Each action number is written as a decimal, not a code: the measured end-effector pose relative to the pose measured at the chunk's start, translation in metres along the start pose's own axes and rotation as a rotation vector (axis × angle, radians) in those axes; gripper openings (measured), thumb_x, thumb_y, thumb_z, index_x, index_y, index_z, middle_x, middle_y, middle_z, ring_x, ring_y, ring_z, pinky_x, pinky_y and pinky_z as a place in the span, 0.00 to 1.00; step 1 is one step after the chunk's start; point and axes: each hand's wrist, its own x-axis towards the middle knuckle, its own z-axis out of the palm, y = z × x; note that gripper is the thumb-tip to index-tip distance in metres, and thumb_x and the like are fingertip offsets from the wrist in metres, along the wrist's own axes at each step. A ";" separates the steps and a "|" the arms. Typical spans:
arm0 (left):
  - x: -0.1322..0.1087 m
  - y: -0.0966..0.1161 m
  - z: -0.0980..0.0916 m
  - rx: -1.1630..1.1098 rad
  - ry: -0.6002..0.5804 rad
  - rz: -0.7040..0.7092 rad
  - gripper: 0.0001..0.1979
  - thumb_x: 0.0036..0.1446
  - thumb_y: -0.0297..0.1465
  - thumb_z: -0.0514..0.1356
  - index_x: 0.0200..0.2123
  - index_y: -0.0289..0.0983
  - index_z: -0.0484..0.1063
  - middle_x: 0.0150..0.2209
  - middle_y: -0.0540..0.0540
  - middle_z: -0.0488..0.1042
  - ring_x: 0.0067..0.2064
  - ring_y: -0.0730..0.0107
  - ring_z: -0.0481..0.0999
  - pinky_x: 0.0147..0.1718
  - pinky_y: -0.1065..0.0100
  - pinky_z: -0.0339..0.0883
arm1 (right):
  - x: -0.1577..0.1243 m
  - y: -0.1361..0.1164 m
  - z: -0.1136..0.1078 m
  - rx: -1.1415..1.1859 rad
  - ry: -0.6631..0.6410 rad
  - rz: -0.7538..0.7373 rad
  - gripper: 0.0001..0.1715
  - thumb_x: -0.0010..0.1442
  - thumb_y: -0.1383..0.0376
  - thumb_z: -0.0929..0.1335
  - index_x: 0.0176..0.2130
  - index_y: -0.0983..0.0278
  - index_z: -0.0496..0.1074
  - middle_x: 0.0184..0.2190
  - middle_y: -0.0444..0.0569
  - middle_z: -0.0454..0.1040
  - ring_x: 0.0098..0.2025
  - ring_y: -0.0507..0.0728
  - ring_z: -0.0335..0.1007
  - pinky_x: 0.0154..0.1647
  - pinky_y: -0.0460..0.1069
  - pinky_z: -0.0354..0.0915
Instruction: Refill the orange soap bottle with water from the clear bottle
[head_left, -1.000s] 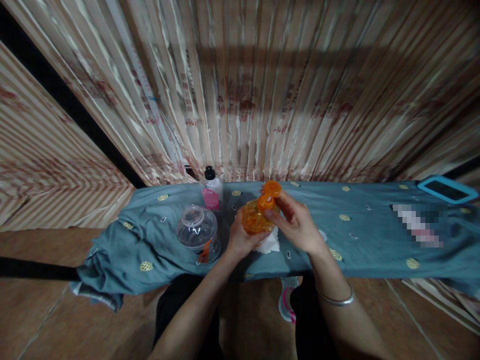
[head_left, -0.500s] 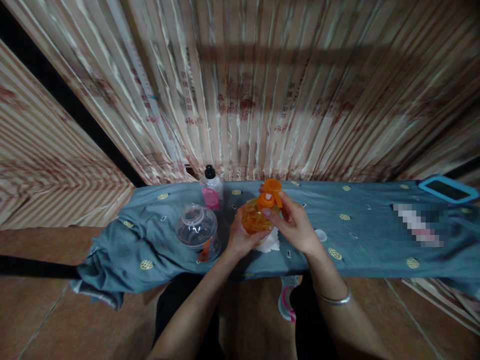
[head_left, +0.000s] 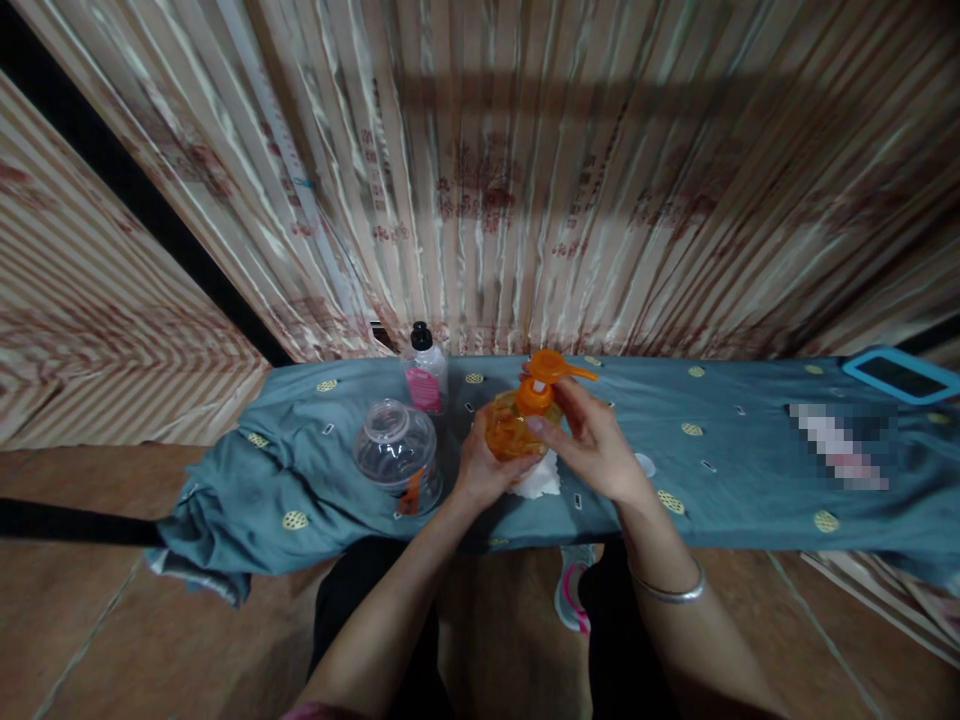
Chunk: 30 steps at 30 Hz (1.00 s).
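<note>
A clear bottle of amber liquid (head_left: 510, 428) with an orange pump top (head_left: 549, 366) is held upright before me. My left hand (head_left: 484, 462) wraps round the bottle's body from the left. The fingers of my right hand (head_left: 585, 435) close round the orange collar under the pump, with the thumb in front. The pump's spout points to the right. Beneath the bottle lies a crumpled white tissue (head_left: 540, 480). Just left of my left hand stands a clear, wide plastic jar (head_left: 394, 445), its narrow mouth uncovered.
A bottle with a black top and pink label (head_left: 426, 378) stands behind the jar. On the patterned blue-green cloth (head_left: 742, 500) lie a small whitish disc (head_left: 643, 465), a blurred-out item (head_left: 840, 450) and a blue-framed device (head_left: 904, 375). A striped curtain (head_left: 487, 200) hangs behind.
The pump's spout has swung round from pointing toward me to pointing right. My right hand has turned with it, while my left hand keeps its grip on the bottle.
</note>
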 end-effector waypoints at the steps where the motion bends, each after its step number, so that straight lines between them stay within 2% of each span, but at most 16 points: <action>1: 0.000 0.000 0.000 0.008 0.003 -0.003 0.36 0.38 0.38 0.72 0.50 0.37 0.62 0.48 0.40 0.74 0.50 0.55 0.75 0.50 0.53 0.68 | 0.000 0.002 0.002 0.003 0.015 0.000 0.29 0.50 0.54 0.75 0.50 0.56 0.69 0.50 0.50 0.75 0.53 0.64 0.70 0.59 0.61 0.63; 3: 0.000 0.000 0.000 0.020 0.005 -0.009 0.36 0.38 0.37 0.72 0.50 0.37 0.62 0.48 0.40 0.74 0.49 0.55 0.75 0.50 0.54 0.68 | 0.000 0.007 0.006 0.013 0.061 -0.001 0.34 0.47 0.54 0.77 0.51 0.55 0.67 0.50 0.50 0.74 0.53 0.63 0.70 0.58 0.61 0.64; 6: -0.001 0.000 0.000 0.031 0.006 -0.012 0.37 0.37 0.37 0.72 0.50 0.37 0.62 0.48 0.41 0.75 0.49 0.55 0.76 0.49 0.54 0.69 | 0.001 0.011 0.010 0.030 0.116 0.001 0.30 0.50 0.54 0.75 0.50 0.54 0.65 0.49 0.49 0.74 0.52 0.62 0.71 0.57 0.60 0.65; 11: 0.000 -0.001 0.000 0.019 0.006 -0.008 0.38 0.37 0.38 0.72 0.52 0.38 0.62 0.49 0.41 0.75 0.50 0.55 0.76 0.50 0.54 0.69 | 0.002 0.002 0.002 0.060 -0.014 -0.012 0.20 0.58 0.56 0.70 0.50 0.54 0.69 0.52 0.48 0.74 0.57 0.62 0.67 0.59 0.59 0.63; 14: 0.000 0.000 0.000 0.014 0.001 -0.001 0.37 0.38 0.38 0.72 0.51 0.38 0.62 0.49 0.40 0.75 0.50 0.55 0.76 0.51 0.54 0.69 | 0.002 -0.003 -0.002 0.075 -0.054 -0.022 0.23 0.57 0.56 0.71 0.52 0.54 0.68 0.53 0.47 0.73 0.58 0.62 0.66 0.61 0.59 0.61; 18: 0.000 -0.001 0.000 -0.008 -0.010 -0.004 0.37 0.39 0.38 0.72 0.52 0.37 0.62 0.49 0.40 0.74 0.50 0.55 0.76 0.50 0.55 0.69 | 0.002 0.001 0.005 0.090 0.008 -0.023 0.32 0.49 0.58 0.76 0.51 0.54 0.66 0.48 0.46 0.75 0.54 0.61 0.70 0.57 0.57 0.64; 23: -0.001 -0.003 0.000 0.022 0.006 -0.019 0.36 0.38 0.38 0.72 0.50 0.37 0.62 0.47 0.42 0.75 0.48 0.57 0.76 0.48 0.55 0.70 | 0.004 0.005 0.013 0.095 0.106 -0.010 0.22 0.52 0.59 0.75 0.44 0.56 0.66 0.43 0.45 0.74 0.49 0.58 0.72 0.54 0.56 0.66; 27: -0.001 0.000 0.000 0.023 0.008 -0.022 0.37 0.38 0.38 0.72 0.51 0.38 0.62 0.48 0.41 0.75 0.49 0.57 0.76 0.49 0.55 0.70 | 0.004 -0.001 0.006 0.070 -0.004 -0.024 0.16 0.59 0.60 0.70 0.48 0.56 0.68 0.46 0.47 0.75 0.52 0.60 0.70 0.57 0.57 0.64; 30: 0.000 0.002 -0.001 -0.005 0.005 0.001 0.37 0.38 0.38 0.72 0.51 0.37 0.62 0.49 0.41 0.75 0.50 0.57 0.76 0.50 0.56 0.69 | 0.003 -0.005 0.002 0.052 -0.062 -0.037 0.20 0.59 0.59 0.69 0.51 0.56 0.67 0.48 0.47 0.74 0.53 0.60 0.70 0.57 0.57 0.64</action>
